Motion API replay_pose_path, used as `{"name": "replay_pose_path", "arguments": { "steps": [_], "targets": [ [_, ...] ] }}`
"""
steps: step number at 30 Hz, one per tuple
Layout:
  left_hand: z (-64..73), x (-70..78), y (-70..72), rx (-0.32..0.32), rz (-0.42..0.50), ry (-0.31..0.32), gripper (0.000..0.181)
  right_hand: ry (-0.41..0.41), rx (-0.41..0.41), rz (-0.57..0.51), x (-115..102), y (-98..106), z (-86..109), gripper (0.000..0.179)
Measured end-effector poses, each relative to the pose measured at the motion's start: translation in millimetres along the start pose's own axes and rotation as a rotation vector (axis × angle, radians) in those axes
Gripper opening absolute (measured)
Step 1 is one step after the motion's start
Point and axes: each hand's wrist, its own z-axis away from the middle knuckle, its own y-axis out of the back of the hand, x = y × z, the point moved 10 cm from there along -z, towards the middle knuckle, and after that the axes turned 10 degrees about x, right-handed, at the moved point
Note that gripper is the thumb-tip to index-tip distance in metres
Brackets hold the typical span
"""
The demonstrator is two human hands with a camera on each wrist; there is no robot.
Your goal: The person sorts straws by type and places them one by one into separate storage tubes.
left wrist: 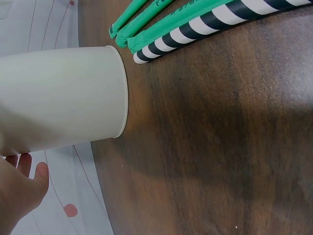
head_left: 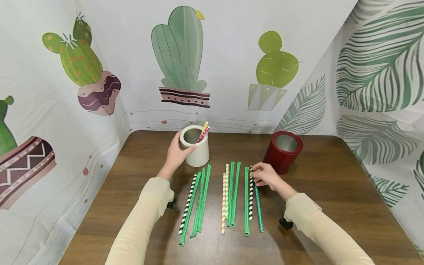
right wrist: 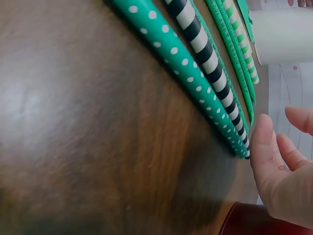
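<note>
At the back left of the table, my left hand grips a white can by its upper side, thumb in front. A yellow straw and a pink dotted straw lean inside this can. My right hand hovers at the far ends of a black-and-white striped straw and a green dotted straw. In the right wrist view, its fingers are parted with nothing between them, close to the tips of the green dotted straw and the striped straw.
A red can stands behind my right hand. Several green-wrapped straws lie in groups across the wooden table. Among them are an orange striped straw, a green striped straw and another black striped straw.
</note>
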Motion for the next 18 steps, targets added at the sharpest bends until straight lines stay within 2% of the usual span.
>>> {"name": "replay_pose_path", "arguments": {
  "steps": [11, 18],
  "targets": [
    [1.7, 1.0, 0.9, -0.008, 0.014, 0.007, 0.086, -0.036, 0.003, 0.040, 18, 6, 10.6, 0.036],
    [1.5, 1.9, 1.1, 0.000, 0.019, 0.001, 0.086, 0.020, 0.037, 0.110, 24, 3, 11.5, 0.034]
  ]
}}
